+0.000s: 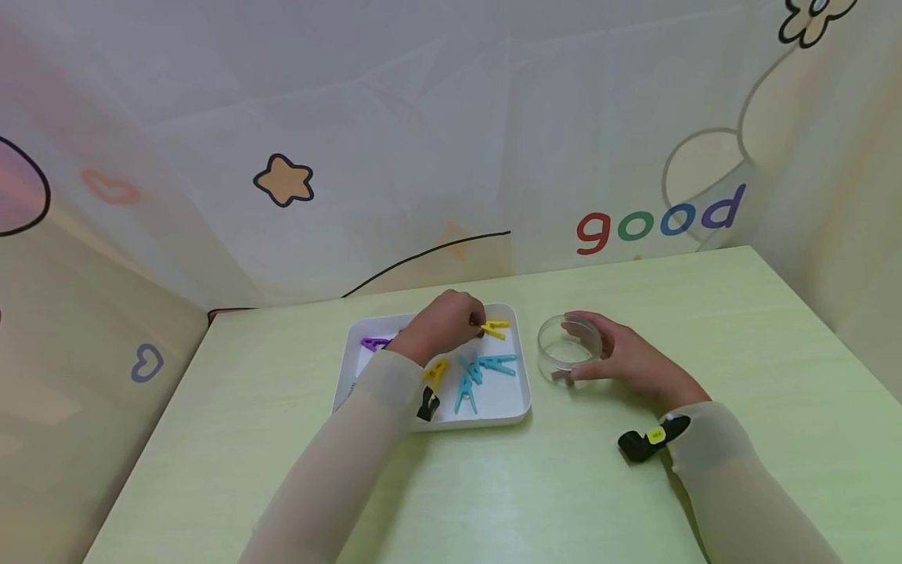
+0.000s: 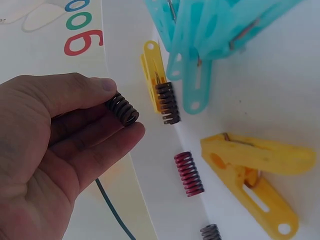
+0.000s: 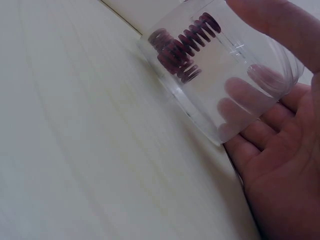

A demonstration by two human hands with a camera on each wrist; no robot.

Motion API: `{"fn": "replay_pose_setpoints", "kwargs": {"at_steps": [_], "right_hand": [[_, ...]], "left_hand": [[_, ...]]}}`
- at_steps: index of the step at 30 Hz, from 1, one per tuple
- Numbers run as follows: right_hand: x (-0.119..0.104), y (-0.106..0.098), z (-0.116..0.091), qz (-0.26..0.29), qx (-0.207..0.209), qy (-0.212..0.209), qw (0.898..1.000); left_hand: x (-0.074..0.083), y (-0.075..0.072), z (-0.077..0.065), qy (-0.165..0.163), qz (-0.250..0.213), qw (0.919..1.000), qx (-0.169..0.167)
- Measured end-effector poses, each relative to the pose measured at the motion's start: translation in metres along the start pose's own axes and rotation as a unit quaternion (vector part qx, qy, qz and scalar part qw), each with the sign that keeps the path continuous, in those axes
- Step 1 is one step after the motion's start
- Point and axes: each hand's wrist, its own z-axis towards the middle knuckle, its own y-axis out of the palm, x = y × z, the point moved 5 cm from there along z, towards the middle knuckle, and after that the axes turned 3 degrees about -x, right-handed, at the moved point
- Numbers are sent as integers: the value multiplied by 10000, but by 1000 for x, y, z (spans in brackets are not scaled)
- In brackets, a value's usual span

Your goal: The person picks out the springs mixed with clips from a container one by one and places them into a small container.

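Note:
Over the white tray (image 1: 451, 424), my left hand (image 1: 440, 323) pinches a dark brown coil spring (image 2: 122, 108) between thumb and fingers. Below it in the left wrist view lie another brown spring (image 2: 168, 103), a red spring (image 2: 189, 174) and a grey one (image 2: 211, 232). My right hand (image 1: 634, 360) grips the side of a round clear container (image 1: 558, 366) on the table, right of the tray. Through the container's wall, dark red coil spring shapes (image 3: 199, 35) show in the right wrist view.
Clothespins share the tray: teal ones (image 1: 497, 363) at the right, yellow ones (image 2: 257, 155), and a purple one (image 1: 374, 343) at the left. The light wooden table (image 1: 528, 493) extends around it. A printed curtain (image 1: 423, 157) hangs behind the table's far edge.

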Motion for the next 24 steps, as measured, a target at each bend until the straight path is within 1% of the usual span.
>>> {"fn": "replay_pose_setpoints", "kwargs": {"at_steps": [6,13,20,24], "right_hand": [[-1,0,0,8,23,61,10000],[-1,0,0,24,2,44,10000],[0,0,0,-60,32,66,10000],[0,-1,0,-78,17,37,10000]], "left_hand": [[4,-1,0,-31,-84,9999,-44],[10,-1,-1,24,-281,9996,-100],[15,-2,-2,94,-651,9978,-67],[17,-3,-1,171,-766,9969,-40]]}}
